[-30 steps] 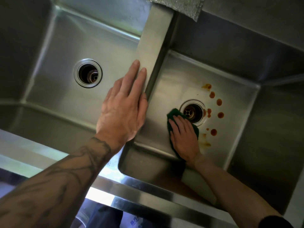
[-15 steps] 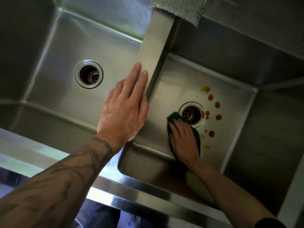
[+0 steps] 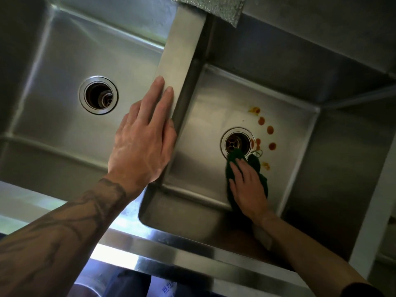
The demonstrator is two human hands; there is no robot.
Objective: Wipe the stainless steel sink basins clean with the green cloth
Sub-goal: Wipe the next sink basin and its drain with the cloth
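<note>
by the drain our right hand presses the green cloth, fingers flat; our left hand lies straight-fingered on the divider.

Dark green cloth crumpled on right basin floor, tip overlapping the drain rim, partly under right hand. Orange-red spots arc beside drain. Dull steel left basin.

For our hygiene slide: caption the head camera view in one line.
Right hand presses green cloth by the drain, red spots nearby; left hand rests on the divider.
</note>
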